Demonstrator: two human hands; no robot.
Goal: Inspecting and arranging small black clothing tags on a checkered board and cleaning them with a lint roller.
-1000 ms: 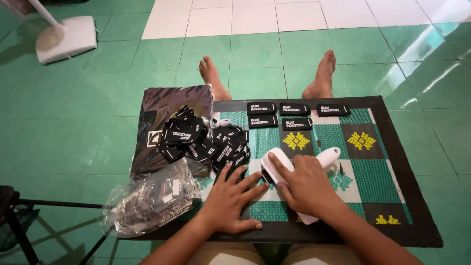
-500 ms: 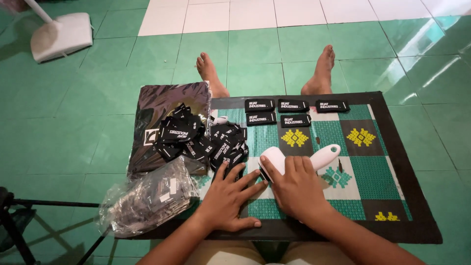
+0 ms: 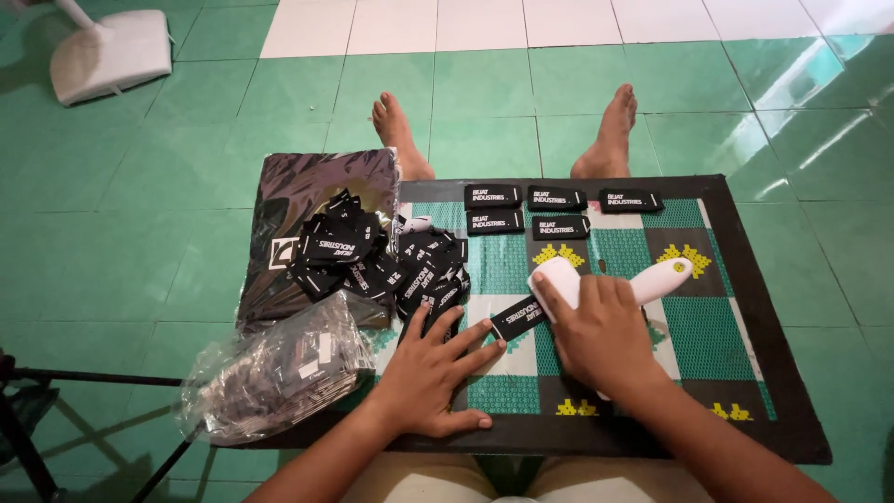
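Black label (image 3: 518, 317) — between both hands' fingertips

A low surface (image 3: 745, 373) with a green chequered top and a black border, standing on a green tiled floor (image 3: 140, 214).

Five black labels (image 3: 549, 210) lie in two rows along the far edge. A heap of black labels (image 3: 382, 265) sits near the far left corner, spilling onto a dark bag (image 3: 307, 186) that overhangs the left edge. A clear plastic packet (image 3: 275, 373) lies over the near left corner. Near the middle, one single label (image 3: 518, 318) rests beside a white tool (image 3: 610, 279), with both hands laid flat on the top.
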